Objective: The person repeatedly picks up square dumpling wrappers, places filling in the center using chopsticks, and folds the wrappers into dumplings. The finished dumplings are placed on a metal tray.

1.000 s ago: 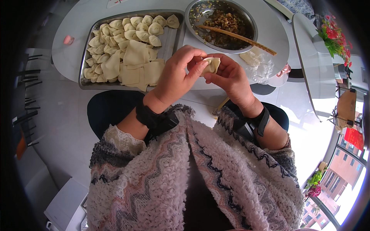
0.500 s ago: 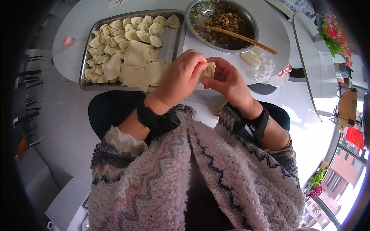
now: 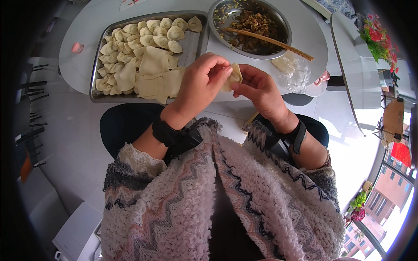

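Between my two hands, above the table's near edge, is a pale folded dumpling. My left hand pinches its left side with thumb and fingers. On the other side, my right hand grips it, with the thumb along its lower edge. Part of the dumpling is hidden behind my fingers. To the left, a metal tray bears rows of folded dumplings and a pile of flat, square wrappers along its near part.
Beyond my right hand stands a steel bowl of chopped filling, with chopsticks across it. Crumpled clear plastic lies nearby. A small pink object is left of the tray. A dark chair seat shows below the table.
The dumpling has turned more upright between my fingers. My left hand has shifted slightly left and up, and my right fingers have changed their hold a little.
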### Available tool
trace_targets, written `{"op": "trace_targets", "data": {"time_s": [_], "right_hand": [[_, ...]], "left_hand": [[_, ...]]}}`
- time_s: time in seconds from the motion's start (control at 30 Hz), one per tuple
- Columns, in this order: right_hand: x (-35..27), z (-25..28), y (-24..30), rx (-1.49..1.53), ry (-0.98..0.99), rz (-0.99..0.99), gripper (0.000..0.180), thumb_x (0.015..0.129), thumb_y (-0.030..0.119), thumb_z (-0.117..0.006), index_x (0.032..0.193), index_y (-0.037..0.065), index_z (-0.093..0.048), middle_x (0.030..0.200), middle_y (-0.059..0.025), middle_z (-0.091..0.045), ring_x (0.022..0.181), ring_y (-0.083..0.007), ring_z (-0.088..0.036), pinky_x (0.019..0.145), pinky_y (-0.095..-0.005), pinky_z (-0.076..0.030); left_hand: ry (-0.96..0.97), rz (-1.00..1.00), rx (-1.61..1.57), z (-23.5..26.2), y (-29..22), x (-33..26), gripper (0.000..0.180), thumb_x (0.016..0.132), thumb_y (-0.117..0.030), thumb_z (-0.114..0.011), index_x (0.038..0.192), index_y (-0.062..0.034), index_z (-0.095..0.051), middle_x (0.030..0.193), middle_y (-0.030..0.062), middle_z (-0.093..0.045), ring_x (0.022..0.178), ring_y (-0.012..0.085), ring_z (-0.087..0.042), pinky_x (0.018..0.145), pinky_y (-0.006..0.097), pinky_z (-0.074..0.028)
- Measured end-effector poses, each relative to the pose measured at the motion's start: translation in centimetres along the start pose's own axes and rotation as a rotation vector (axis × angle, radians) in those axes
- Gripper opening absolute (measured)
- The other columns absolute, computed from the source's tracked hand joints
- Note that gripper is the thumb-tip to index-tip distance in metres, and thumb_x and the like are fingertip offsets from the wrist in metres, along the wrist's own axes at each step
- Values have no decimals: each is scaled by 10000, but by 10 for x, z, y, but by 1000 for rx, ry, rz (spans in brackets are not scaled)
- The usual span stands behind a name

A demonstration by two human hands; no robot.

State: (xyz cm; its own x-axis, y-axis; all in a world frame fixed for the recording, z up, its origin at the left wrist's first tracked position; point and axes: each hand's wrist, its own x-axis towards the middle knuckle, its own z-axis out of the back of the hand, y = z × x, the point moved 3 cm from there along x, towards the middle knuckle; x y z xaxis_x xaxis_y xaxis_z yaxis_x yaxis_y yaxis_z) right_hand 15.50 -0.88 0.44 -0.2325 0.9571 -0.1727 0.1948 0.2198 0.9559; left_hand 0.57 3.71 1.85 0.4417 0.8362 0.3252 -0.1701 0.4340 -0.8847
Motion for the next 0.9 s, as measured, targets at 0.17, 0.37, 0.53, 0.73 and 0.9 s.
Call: {"op": "trace_targets", "data": {"time_s": [0.17,0.37,0.53,0.73,0.9], "right_hand": [[0,0,-1,-15,13,-12,332,847,39,-619,1152,-38,-513,972,-58,-614,816,-91,-574,713,-220,-474],[1,-3,-7,130,32,-9,340,860,18,-583,1183,-1,-482,1020,-42,-577,866,-93,-536,733,-228,-445],[1,3,-6,157,1,-54,319,846,43,-612,1143,-12,-510,977,-50,-597,806,-95,-548,716,-226,-453],[0,-1,-4,202,27,-85,325,843,78,-635,1136,-23,-536,944,-50,-610,768,-89,-544,703,-221,-455],[0,-2,-2,176,37,-87,340,843,80,-637,1149,-25,-533,940,-46,-611,766,-88,-542,704,-220,-454]], "left_hand": [[24,-11,34,0,2,1,61,867,-46,-594,873,-3,-552,793,42,-562,647,89,-522,572,222,-421],[-20,-53,112,1,-3,0,55,874,-55,-585,891,-7,-562,793,53,-569,639,99,-515,568,231,-416],[-64,-13,34,2,-6,0,69,886,-69,-578,921,-10,-578,765,32,-583,643,90,-527,600,228,-433],[18,101,-137,-2,1,0,66,894,-91,-582,896,-25,-578,783,-3,-601,687,60,-553,644,202,-454],[24,170,-199,-1,4,-1,60,895,-83,-580,881,-24,-573,785,-6,-607,699,46,-554,640,195,-452]]}}
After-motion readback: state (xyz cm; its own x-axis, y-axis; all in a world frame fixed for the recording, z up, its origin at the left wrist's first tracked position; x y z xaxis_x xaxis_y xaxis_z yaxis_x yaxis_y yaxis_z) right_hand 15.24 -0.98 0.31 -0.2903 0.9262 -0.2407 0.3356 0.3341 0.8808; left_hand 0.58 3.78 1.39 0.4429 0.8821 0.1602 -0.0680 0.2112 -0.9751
